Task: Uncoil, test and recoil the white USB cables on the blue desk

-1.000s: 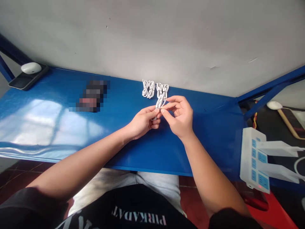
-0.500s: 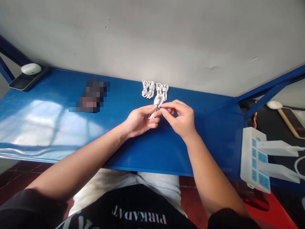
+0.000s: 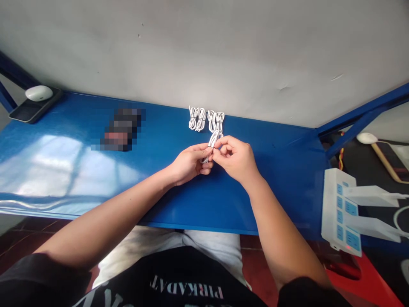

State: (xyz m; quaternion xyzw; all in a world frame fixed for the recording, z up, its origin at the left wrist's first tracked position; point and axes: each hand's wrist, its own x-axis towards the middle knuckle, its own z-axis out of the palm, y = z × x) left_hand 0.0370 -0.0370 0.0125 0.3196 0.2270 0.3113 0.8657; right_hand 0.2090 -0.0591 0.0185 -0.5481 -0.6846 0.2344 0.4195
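Note:
A coiled white cable (image 3: 213,138) is held over the blue table, its upper loops pointing to the wall. My left hand (image 3: 193,161) is closed around its lower part, thumb on top. A thin black tie (image 3: 211,147) crosses the coil at its middle. My right hand (image 3: 238,160) pinches thumb and index finger at the right side of the coil, by this tie; the tie's end is hidden between the fingertips. Just beyond the hands lie several tied white cable bundles (image 3: 197,118) in a row.
The blue table (image 3: 179,209) meets a grey wall at the back. At the left stand a phone with a white mouse-like object (image 3: 38,93) and a pixelated dark item (image 3: 123,130). A white power strip (image 3: 340,211) with plugged-in chargers stands off the right edge.
The fingers of my right hand have drawn in closer to the coil's middle and curled more. The held coil has turned slightly, and the black band across it now shows more plainly.

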